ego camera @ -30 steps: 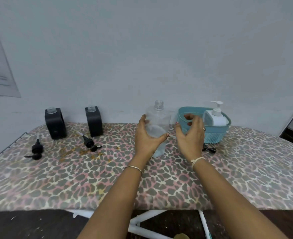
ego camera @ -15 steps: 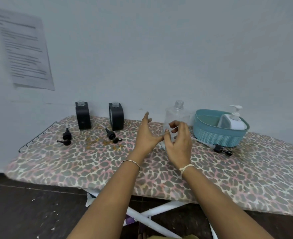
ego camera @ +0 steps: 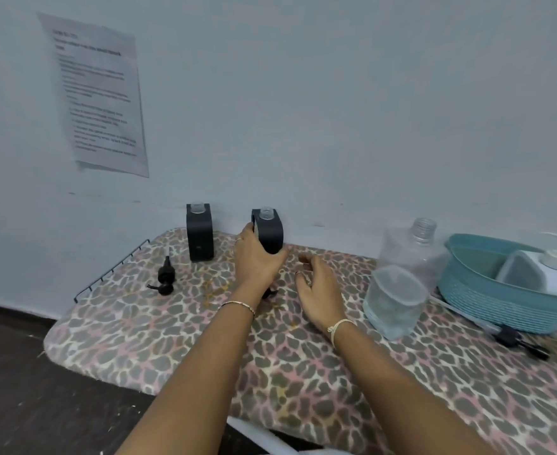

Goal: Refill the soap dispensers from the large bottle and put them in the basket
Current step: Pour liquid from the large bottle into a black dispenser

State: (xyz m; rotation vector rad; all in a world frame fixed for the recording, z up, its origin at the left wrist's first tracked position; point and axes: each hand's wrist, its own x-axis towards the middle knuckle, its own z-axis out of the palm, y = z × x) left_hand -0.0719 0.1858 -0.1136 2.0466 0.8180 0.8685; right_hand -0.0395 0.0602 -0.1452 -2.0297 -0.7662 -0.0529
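Observation:
Two black soap dispensers without pumps stand at the back by the wall. My left hand grips the right black dispenser, thumb and fingers round its lower body. The left black dispenser stands alone. My right hand hovers over the table with loosely curled fingers and holds nothing. The large clear bottle, uncapped, stands right of that hand, with some liquid at its bottom. Further right is the teal basket with a white pump dispenser inside.
A black pump head lies left of the dispensers, and another pump head shows partly under my left wrist. A pump with a long tube lies in front of the basket. The leopard-print board ends close on the left, with a wire rack there.
Both hands have left the large bottle. My left hand moved left and back and took hold of the right black dispenser; my right hand followed, empty. The view turned left.

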